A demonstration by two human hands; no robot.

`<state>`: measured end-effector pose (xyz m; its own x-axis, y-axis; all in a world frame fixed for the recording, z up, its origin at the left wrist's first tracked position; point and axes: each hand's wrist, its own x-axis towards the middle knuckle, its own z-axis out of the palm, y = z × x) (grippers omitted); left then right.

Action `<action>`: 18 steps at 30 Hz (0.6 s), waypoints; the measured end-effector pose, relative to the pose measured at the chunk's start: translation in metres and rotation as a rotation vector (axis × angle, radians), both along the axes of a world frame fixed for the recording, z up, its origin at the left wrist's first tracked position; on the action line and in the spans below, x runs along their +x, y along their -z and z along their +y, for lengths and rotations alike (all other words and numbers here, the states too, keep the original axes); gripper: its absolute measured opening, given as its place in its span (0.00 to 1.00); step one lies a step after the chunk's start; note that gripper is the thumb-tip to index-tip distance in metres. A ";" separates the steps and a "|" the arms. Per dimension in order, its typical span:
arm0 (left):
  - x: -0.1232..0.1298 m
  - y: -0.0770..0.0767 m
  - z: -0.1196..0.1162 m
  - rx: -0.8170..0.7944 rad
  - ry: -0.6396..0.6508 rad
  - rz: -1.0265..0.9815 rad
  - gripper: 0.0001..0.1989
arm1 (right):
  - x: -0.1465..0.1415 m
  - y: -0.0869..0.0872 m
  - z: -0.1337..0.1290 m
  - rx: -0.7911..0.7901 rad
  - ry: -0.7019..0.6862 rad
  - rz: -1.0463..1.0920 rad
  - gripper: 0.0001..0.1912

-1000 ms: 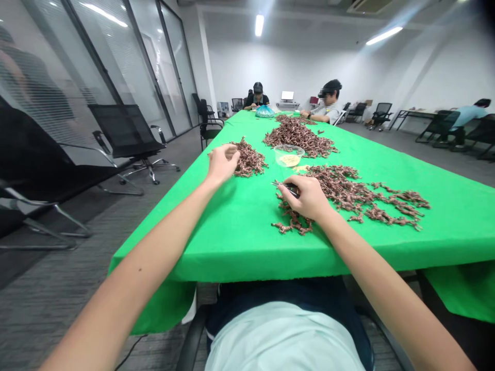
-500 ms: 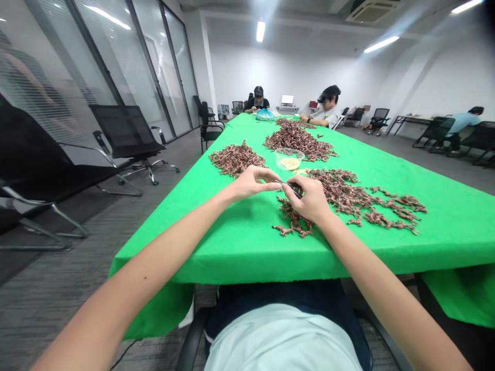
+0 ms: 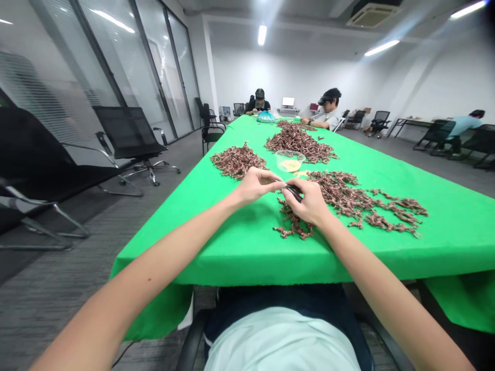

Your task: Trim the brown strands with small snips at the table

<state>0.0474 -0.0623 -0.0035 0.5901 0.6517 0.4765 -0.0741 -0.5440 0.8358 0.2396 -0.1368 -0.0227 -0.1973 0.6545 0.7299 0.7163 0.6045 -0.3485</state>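
Note:
My left hand (image 3: 255, 185) has thumb and fingertips pinched together beside my right fingertips; whatever lies in the pinch is too small to make out. In my right hand (image 3: 308, 200), the fingers are closed round a small dark tool (image 3: 294, 192) whose exact kind is mostly hidden. Just in front of the hands stands a clear plastic bowl (image 3: 290, 161) with pale yellowish bits inside. Small brown figures lie in a spread pile (image 3: 344, 195) to the right, partly under my right hand. Left of the bowl is another pile of brown figures (image 3: 237, 159).
A larger brown pile (image 3: 299, 141) lies farther along the green tablecloth (image 3: 386, 159), with a blue bag (image 3: 266, 116) beyond. Two people sit at the far part of the table, and another person (image 3: 464, 126) sits at the right. Office chairs (image 3: 129, 131) stand at the left.
My hands keep nearly the same place, with the fingertips drawn slightly closer together around the tool's end. The camera view has shifted a little.

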 end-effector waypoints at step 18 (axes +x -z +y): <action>-0.010 -0.010 0.005 0.099 -0.036 -0.058 0.19 | -0.001 -0.019 0.015 -0.197 -0.195 -0.112 0.23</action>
<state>0.0372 -0.0568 0.0068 0.5368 0.6198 0.5725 -0.0996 -0.6272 0.7725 0.2391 -0.1219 -0.0032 -0.4053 0.7234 0.5590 0.6343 0.6629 -0.3979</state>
